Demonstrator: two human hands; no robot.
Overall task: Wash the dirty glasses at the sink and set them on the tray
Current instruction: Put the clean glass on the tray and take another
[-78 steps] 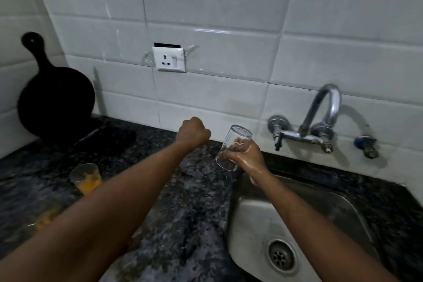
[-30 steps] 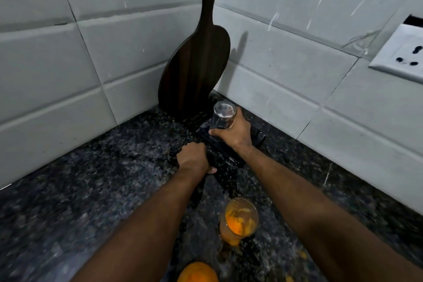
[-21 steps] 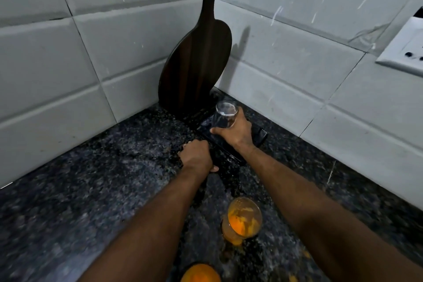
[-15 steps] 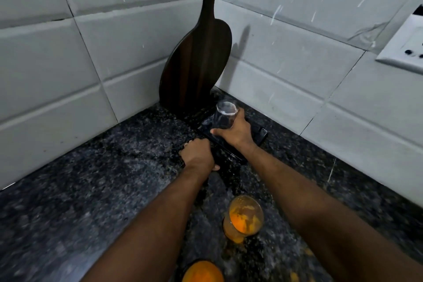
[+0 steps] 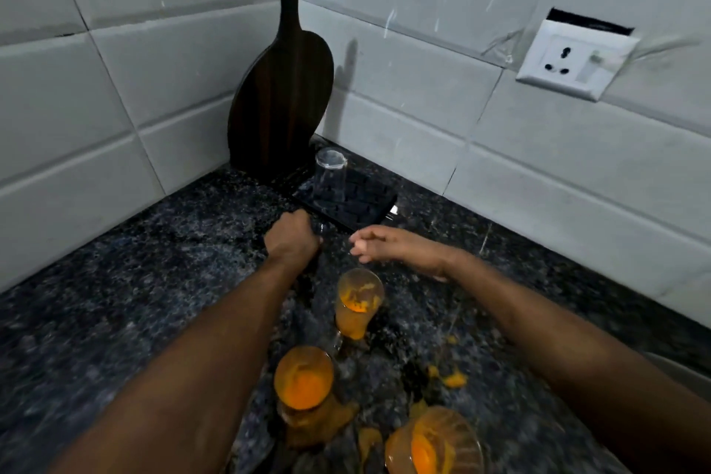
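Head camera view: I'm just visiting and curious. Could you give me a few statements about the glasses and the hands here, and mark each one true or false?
1. The clean glass stands on the black tray. True.
2. The right hand grips the clean glass. False: it is apart from the glass, its fingers are relaxed and it holds nothing.
3. Three glasses with orange residue stand on the counter. True.
4. The dark wooden board lies flat on the counter. False: it leans upright against the tiled wall in the corner.
5. The left hand lies flat and open. False: its fingers are curled into a fist at the tray's near corner.
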